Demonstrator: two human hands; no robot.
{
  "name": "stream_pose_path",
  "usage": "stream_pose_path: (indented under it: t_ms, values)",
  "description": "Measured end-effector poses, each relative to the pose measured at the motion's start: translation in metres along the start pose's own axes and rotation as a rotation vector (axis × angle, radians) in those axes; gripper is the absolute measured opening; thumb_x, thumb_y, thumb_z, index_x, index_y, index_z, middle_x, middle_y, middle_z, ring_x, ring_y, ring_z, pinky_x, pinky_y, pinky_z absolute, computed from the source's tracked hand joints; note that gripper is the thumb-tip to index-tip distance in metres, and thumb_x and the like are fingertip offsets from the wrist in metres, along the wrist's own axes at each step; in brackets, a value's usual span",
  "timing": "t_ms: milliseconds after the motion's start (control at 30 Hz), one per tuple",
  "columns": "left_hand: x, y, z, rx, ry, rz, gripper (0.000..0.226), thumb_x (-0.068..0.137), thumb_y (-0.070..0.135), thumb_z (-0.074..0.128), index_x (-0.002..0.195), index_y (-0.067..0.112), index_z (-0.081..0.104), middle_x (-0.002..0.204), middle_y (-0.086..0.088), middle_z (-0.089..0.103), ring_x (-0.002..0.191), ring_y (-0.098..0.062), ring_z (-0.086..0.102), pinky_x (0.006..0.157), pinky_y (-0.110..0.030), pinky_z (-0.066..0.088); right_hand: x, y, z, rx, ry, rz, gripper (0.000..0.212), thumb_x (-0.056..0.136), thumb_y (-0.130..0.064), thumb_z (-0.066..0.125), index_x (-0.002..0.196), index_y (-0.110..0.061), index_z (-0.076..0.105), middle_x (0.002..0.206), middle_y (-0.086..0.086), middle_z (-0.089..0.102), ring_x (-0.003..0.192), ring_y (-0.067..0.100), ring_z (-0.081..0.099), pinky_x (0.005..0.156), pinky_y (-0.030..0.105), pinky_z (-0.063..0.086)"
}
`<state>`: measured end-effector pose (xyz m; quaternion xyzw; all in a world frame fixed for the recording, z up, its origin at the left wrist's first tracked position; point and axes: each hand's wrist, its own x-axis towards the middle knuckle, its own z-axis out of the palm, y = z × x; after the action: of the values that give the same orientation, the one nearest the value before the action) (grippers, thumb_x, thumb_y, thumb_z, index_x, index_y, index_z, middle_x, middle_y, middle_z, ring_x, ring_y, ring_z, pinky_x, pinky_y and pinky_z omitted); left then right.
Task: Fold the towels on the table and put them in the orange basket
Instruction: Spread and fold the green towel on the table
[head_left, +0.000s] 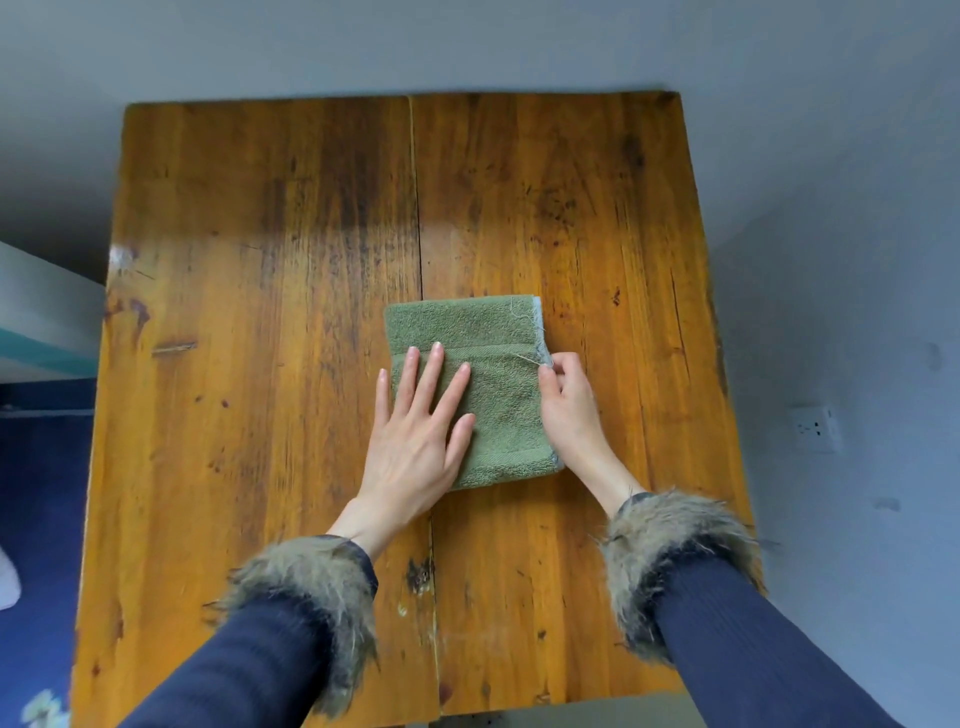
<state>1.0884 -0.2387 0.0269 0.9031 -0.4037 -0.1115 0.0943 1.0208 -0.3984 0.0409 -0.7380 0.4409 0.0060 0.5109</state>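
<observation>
head view: left hand (415, 441) flat on towel (478, 332), right hand (569, 402) pinching its edge

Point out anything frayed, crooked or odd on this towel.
Loose threads stick out from the green towel's right edge, where the right hand pinches it. A pale blue layer peeks past that edge.

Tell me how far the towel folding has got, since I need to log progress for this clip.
Done: the green towel lies folded into a compact rectangle on the wooden table. In hand: the left hand presses flat on it while the right hand pinches its right edge. Left: putting it away; no orange basket or other towel shows in this view.
</observation>
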Motion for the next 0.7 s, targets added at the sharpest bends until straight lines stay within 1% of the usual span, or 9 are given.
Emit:
stream_pose_path:
  t_ms: [167,200,267,333,400,467,533,633,700]
  values:
    - [0.003,0.003,0.008,0.090,-0.007,0.008,0.059,0.093,0.051,0.027,0.145,0.025,0.026,0.155,-0.008,0.017,0.144,-0.029,0.006,0.115,-0.053,0.010,0.006,-0.009,-0.005,0.211,-0.045,0.093,0.020,0.096,-0.025,0.048,0.102,-0.008,0.056,0.093,0.019,0.067,0.080,0.034,0.063,0.073,0.046,0.052]
    - [0.003,0.003,0.009,0.099,-0.003,0.011,0.059,0.092,0.052,0.028,0.145,0.025,0.027,0.155,-0.008,0.017,0.144,-0.029,0.007,0.115,-0.053,0.010,0.009,-0.014,-0.007,0.230,-0.057,0.090,0.025,0.094,-0.028,0.051,0.107,-0.008,0.057,0.098,0.016,0.067,0.087,0.031,0.065,0.079,0.045,0.054]
    - [0.003,0.003,0.010,0.113,-0.001,0.010,0.060,0.092,0.052,0.029,0.145,0.025,0.028,0.155,-0.008,0.018,0.144,-0.029,0.007,0.115,-0.054,0.010,0.018,-0.025,-0.008,0.233,-0.047,0.045,0.032,0.092,-0.028,0.055,0.117,-0.008,0.055,0.106,0.005,0.064,0.097,0.020,0.063,0.086,0.036,0.053]
    - [0.003,0.003,0.010,0.121,0.002,0.004,0.060,0.091,0.053,0.029,0.145,0.025,0.029,0.155,-0.008,0.018,0.144,-0.029,0.008,0.115,-0.053,0.009,0.028,-0.032,-0.008,0.186,0.014,-0.011,0.028,0.093,-0.019,0.055,0.119,-0.009,0.054,0.103,-0.001,0.060,0.099,0.016,0.060,0.087,0.029,0.050]
    - [0.004,0.004,0.010,0.127,0.003,-0.004,0.061,0.091,0.054,0.030,0.145,0.026,0.028,0.155,-0.008,0.018,0.144,-0.029,0.007,0.115,-0.053,0.007,0.033,-0.032,-0.008,0.142,0.098,-0.028,0.030,0.093,-0.011,0.052,0.123,-0.012,0.052,0.107,-0.002,0.058,0.102,0.017,0.058,0.089,0.030,0.049]
    - [0.003,0.005,0.009,0.132,0.004,-0.007,0.062,0.090,0.055,0.031,0.145,0.026,0.028,0.155,-0.008,0.018,0.144,-0.030,0.007,0.115,-0.053,0.006,0.026,-0.026,-0.005,0.035,0.215,-0.112,0.037,0.094,-0.008,0.047,0.130,-0.013,0.048,0.122,0.002,0.056,0.114,0.017,0.052,0.100,0.029,0.041]
    - [0.004,0.006,0.009,0.123,0.010,-0.008,0.062,0.090,0.055,0.031,0.145,0.025,0.028,0.155,-0.009,0.018,0.144,-0.030,0.008,0.114,-0.053,0.006,0.009,-0.018,0.003,-0.185,0.287,-0.347,0.041,0.095,-0.007,0.040,0.136,-0.008,0.043,0.138,0.007,0.047,0.130,0.019,0.039,0.110,0.028,0.026]
    - [0.008,0.005,0.005,0.080,0.037,0.021,0.056,0.093,0.044,0.028,0.145,0.024,0.026,0.155,-0.010,0.018,0.144,-0.029,0.007,0.114,-0.052,0.004,-0.012,0.000,0.022,-0.540,0.186,-0.637,0.046,0.094,-0.009,0.035,0.140,-0.006,0.037,0.149,0.011,0.035,0.141,0.023,0.023,0.117,0.042,0.016]
    - [0.017,0.002,0.001,0.060,0.069,0.032,0.053,0.094,0.037,0.026,0.146,0.024,0.024,0.155,-0.010,0.017,0.144,-0.028,0.007,0.115,-0.051,0.001,-0.011,0.012,0.029,-0.665,0.134,-0.634,0.049,0.095,-0.017,0.032,0.143,-0.008,0.032,0.152,0.011,0.027,0.143,0.024,0.017,0.116,0.047,0.013]
